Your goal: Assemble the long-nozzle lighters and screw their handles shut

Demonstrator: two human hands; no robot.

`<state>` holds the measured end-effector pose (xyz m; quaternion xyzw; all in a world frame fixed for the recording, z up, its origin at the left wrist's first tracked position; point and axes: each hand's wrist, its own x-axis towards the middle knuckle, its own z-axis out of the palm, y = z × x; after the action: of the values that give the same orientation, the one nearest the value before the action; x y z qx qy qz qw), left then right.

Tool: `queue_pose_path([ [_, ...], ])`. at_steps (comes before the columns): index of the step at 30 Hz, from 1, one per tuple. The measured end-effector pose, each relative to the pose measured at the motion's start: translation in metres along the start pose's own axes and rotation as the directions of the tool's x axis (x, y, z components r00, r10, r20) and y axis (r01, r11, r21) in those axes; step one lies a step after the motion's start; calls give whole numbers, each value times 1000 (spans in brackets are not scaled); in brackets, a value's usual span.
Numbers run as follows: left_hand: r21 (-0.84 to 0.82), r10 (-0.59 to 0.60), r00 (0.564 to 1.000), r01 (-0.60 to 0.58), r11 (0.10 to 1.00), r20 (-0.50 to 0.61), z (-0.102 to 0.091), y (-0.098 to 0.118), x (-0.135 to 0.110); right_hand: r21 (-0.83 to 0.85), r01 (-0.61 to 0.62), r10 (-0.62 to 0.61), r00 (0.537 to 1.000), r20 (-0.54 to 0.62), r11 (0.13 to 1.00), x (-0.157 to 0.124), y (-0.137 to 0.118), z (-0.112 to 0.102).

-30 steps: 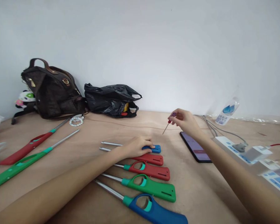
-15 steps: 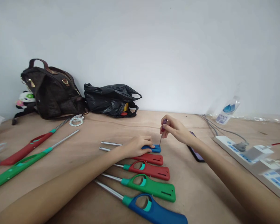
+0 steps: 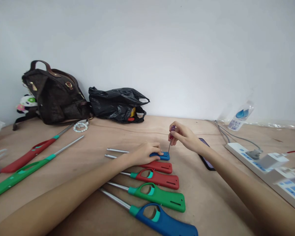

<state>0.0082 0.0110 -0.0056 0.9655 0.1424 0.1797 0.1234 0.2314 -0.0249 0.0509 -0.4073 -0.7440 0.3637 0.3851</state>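
Note:
Several long-nosed gas lighters lie side by side on the brown table. My left hand (image 3: 144, 153) presses down on the farthest one, a blue lighter (image 3: 162, 156), fingers curled over its handle. My right hand (image 3: 184, 136) pinches a small screwdriver (image 3: 171, 136) with a red and purple handle, held upright with its tip on the blue lighter's end. Nearer to me lie two red lighters (image 3: 162, 167), a green lighter (image 3: 162, 196) and another blue lighter (image 3: 167, 223).
A red lighter (image 3: 27, 157) and a green lighter (image 3: 19, 173) lie at the left. A brown handbag (image 3: 54, 95) and black plastic bag (image 3: 115, 105) stand against the wall. A phone (image 3: 206, 157), white power strips (image 3: 260, 164) and a bottle (image 3: 239, 116) are on the right.
My right hand brought the screwdriver from above the phone leftward and down, turning it upright onto the blue lighter's end. My left hand stayed on the blue lighter.

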Motion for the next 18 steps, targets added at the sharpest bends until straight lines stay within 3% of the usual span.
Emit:
queue_pose_path([
  [18, -3, 2, 1000, -2, 1000, 4, 1, -1, -1, 15, 10, -10, 1000, 1, 1000, 1, 3, -1],
])
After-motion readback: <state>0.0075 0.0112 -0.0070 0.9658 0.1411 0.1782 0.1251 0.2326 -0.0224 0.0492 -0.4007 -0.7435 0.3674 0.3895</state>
